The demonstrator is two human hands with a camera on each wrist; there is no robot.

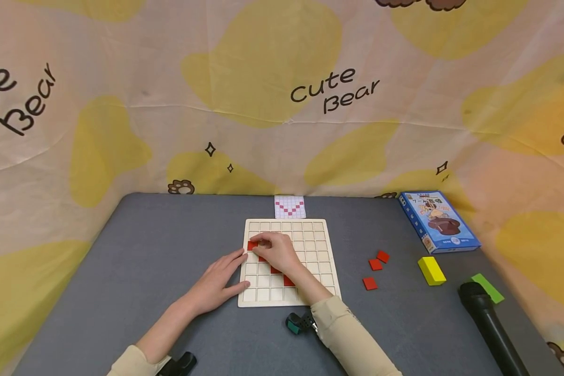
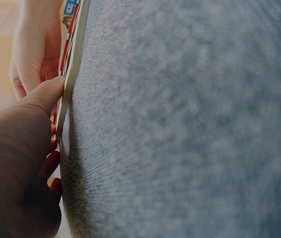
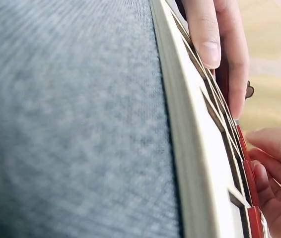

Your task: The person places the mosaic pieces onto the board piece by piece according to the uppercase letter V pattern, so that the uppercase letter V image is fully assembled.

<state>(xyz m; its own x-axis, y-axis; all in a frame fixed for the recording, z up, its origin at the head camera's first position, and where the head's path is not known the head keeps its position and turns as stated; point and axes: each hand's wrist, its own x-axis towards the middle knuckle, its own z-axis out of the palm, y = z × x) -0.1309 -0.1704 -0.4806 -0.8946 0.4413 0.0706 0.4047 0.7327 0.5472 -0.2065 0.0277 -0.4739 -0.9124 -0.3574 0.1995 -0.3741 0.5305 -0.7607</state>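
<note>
- Nearest, a black microphone (image 1: pixel 493 329) lies to the right of the grid board (image 1: pixel 319 267), well apart from it, probably set aside so it doesn't crowd the work; a green block (image 1: pixel 489 288) shows past its head.
- The left hand (image 1: pixel 221 277) rests at the board's left edge, fingers loosely spread and thumb on the near part of that edge. It grasps nothing else and seems placed there to steady the board.
- Three set red tiles (image 1: pixel 289 281) show in the board's cells, running in a diagonal from its near middle toward its far left.
- Loose red tiles (image 1: pixel 369 283), four in all, lie right of the board, likely so the right hand can reach them easily; a yellow block (image 1: pixel 431 270) sits farther right of it.
- The right hand (image 1: pixel 279 252) arches over the board's left part, thumb and forefinger nearly closed, pinching a red tile (image 1: pixel 252 245) at a cell near the left edge. A fingertip hold would suit so small a cell; whether the tile is fully seated cannot be told.
- Beyond the board's far right, a blue box (image 1: pixel 439 222) lies flat.
- Just past the board's far edge, a card (image 1: pixel 289 207) shows pink squares in a V, presumably put there to stay in sight above the hands.
</note>
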